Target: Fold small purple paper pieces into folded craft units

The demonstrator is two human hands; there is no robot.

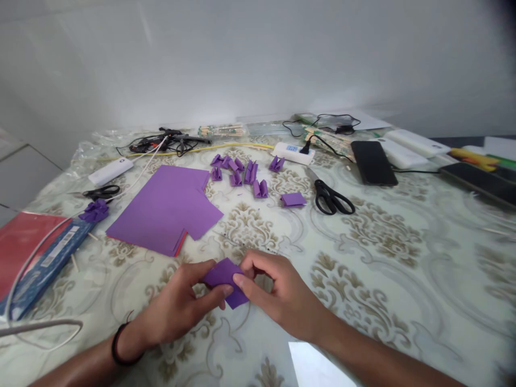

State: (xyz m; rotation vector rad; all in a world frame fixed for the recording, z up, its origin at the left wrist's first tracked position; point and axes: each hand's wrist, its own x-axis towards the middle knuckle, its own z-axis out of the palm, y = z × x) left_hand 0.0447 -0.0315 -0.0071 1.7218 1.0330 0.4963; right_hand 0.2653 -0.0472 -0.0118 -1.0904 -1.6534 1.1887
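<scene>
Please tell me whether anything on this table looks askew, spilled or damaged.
The purple paper stack looks askew: one purple piece juts out at its right, and red paper peeks from beneath. I see no spill or obvious damage.

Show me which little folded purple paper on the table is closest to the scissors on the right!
The flat-topped folded paper, lying just left of those scissors. The other folded papers all lie farther left.
</scene>
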